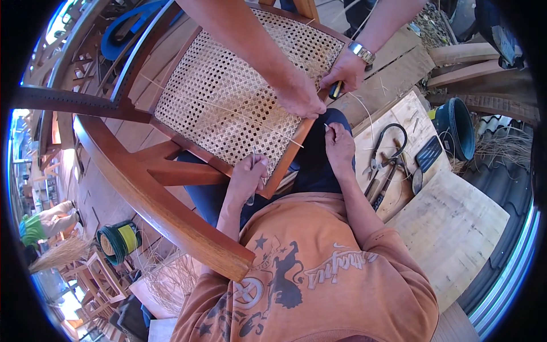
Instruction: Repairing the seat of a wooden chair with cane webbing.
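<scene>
A wooden chair frame (pixel 282 171) with a woven cane panel (pixel 228 91) lies across my lap, its near corner toward me. My left hand (pixel 248 175) is closed around a thin metal tool (pixel 250 199) that looks like an awl, its slim tip pointing up over the cane near that corner. My right hand (pixel 340 145) is beside the frame's right edge, fingers pinched on something small with a pale tip. Opposite me, a co-worker's bare hand (pixel 299 96) presses at the panel's right edge, and their other hand (pixel 347 69), wearing a wristwatch, holds a dark-and-yellow handle (pixel 336 89).
At right, a board (pixel 407 122) carries pliers (pixel 373 166) and several other hand tools; a bare plank (pixel 461 222) is nearer. A green bucket (pixel 454 130) stands beyond. The chair's curved wooden leg (pixel 165 199) reaches across my left side. Another green bucket (pixel 119 242) stands at left.
</scene>
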`<state>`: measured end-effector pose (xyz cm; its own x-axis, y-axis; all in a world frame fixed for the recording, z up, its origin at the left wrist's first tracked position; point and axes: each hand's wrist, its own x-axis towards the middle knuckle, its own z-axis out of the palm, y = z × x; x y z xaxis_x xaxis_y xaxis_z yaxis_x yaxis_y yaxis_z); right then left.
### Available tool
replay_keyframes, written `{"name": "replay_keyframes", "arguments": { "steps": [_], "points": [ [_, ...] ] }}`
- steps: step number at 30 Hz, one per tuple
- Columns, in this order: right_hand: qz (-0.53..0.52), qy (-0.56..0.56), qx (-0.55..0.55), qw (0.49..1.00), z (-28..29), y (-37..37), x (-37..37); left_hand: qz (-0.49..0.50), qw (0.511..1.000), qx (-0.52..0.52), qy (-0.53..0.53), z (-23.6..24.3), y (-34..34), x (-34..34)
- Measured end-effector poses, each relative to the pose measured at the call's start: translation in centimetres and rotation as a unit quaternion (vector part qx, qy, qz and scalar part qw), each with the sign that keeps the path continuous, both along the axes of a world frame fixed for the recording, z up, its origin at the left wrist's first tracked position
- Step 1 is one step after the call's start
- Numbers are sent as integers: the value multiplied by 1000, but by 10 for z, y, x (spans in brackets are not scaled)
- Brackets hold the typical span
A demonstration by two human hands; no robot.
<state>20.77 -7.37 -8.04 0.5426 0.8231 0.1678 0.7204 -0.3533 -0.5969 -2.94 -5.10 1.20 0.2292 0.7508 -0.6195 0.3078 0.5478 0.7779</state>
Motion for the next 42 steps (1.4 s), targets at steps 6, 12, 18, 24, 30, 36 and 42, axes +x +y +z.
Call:
{"name": "replay_keyframes", "arguments": {
  "steps": [6,12,18,24,30,36,42],
  "points": [
    [4,-19,11,1000,-5,1,2,-7,1000,4,0,-4,1,-1],
    [10,-16,26,999,-5,0,2,-7,1000,3,2,-4,0,0],
    [2,-12,20,1000,1,0,1,-9,1000,6,0,-5,1,-1],
    [0,-6,28,1000,1,1,0,-10,1000,8,7,-4,1,0],
    [-10,7,59,998,-1,1,0,-11,1000,8,25,-1,2,2],
    [-11,16,46,999,1,2,1,-4,1000,4,12,-4,2,2],
    [-15,22,44,999,7,2,0,0,1000,10,11,-5,2,1]
  ]
}}
